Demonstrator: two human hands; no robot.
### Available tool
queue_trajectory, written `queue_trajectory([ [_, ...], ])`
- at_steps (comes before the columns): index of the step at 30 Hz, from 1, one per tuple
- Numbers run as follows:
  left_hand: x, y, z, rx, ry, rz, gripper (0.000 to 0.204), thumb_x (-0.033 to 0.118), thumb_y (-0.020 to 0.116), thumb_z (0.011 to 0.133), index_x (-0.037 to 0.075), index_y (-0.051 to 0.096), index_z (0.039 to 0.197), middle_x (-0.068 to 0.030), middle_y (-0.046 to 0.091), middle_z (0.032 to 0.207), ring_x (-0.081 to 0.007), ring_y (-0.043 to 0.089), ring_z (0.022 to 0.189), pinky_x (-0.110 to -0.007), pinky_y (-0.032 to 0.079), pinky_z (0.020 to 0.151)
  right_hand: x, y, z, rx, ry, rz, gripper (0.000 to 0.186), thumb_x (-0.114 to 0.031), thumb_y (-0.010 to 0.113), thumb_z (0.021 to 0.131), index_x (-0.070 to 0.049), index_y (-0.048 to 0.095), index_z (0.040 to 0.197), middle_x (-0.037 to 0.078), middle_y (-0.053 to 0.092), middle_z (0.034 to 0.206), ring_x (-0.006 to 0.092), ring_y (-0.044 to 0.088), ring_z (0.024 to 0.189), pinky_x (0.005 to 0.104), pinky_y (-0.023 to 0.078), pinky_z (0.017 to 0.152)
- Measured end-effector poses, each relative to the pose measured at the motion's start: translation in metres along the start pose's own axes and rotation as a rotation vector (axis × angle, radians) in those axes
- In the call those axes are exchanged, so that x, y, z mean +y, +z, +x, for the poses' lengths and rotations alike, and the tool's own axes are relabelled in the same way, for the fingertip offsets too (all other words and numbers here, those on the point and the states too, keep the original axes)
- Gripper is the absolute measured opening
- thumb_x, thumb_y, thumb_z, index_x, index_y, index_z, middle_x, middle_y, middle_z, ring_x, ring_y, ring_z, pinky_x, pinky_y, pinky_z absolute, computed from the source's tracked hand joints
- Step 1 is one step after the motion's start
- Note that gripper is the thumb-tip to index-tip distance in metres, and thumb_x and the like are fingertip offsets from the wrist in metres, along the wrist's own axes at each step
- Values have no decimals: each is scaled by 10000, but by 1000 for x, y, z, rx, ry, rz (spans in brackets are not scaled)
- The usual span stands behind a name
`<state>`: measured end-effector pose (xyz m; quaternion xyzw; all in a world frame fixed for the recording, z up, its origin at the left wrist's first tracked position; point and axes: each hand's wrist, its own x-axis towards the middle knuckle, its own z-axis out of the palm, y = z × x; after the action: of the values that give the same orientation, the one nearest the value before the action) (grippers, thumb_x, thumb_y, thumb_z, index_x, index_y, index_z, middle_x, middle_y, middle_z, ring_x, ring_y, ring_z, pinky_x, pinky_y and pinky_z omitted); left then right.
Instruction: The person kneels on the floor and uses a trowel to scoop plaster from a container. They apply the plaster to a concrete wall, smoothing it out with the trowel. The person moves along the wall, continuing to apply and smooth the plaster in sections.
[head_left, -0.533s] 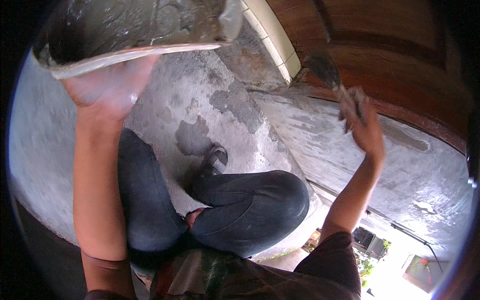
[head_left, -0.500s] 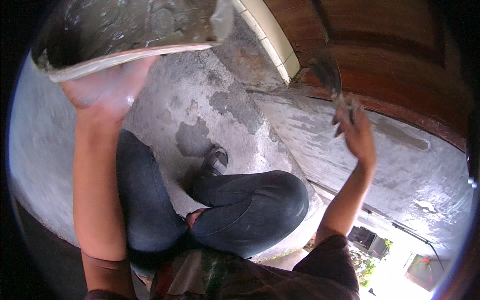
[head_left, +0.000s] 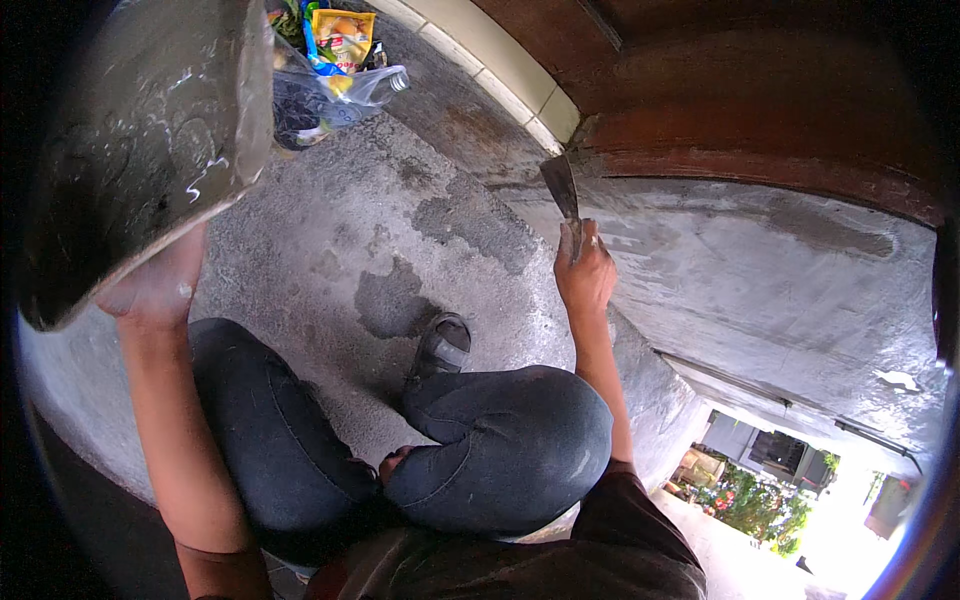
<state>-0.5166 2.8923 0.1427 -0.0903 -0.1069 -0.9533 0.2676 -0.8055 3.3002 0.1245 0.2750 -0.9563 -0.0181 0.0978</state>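
Note:
At the upper left, my left hand [head_left: 160, 285], slightly blurred, holds up a wide container [head_left: 255, 110] by its near side. Wet grey cement-like mix coats the container's inside; part of it runs out of the picture, and the fingers are hidden beneath it. My right hand [head_left: 588, 272] is closed around the handle of a putty knife [head_left: 562, 188]. Its dark blade points up and away, close to where the grey plastered wall [head_left: 740, 270] meets the tiled edge and the brown wooden door or panel [head_left: 750, 130].
My bent legs [head_left: 500, 445] and a sandalled foot [head_left: 445, 340] are on the rough concrete floor [head_left: 300, 230], which has damp dark patches. A clear plastic bag [head_left: 320, 105] with packets and a bottle lies beyond. Cream tiles [head_left: 510, 95] edge the step. Plants [head_left: 745, 505] show outside, lower right.
The container has moved left and tilted, bringing the plastic bag into view. My right hand and the putty knife have moved left and down, toward the tiled corner.

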Motion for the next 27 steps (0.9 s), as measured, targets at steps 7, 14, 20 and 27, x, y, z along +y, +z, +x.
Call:
queue_trajectory([
  [7,1,12,1,145,88,29,704,492,607,896,86,470,1455,-135,412,1541,-340,315,1454,-520,119,1235,22,8,0,88,48,4,278,-312,608,960,-45,619,1035,217,691,826,424,679,708,511,529,580],
  [14,-7,25,7,257,134,80,718,420,608,899,66,401,1488,-159,348,1567,-363,266,1469,-534,130,1229,68,8,-14,182,122,9,297,-296,654,929,-45,654,1087,238,691,833,437,679,747,508,536,628],
  [20,-8,33,10,313,142,120,738,358,608,901,49,342,1516,-180,293,1589,-383,225,1481,-545,139,1224,71,-6,-64,184,205,0,287,-247,667,920,16,677,1035,241,701,848,413,689,724,480,544,610],
  [27,-16,41,28,391,131,189,772,287,609,904,29,272,1550,-204,228,1615,-405,176,1496,-559,149,1218,34,-17,-23,78,145,112,346,-266,697,899,43,673,1052,254,688,819,436,675,731,480,531,642],
])
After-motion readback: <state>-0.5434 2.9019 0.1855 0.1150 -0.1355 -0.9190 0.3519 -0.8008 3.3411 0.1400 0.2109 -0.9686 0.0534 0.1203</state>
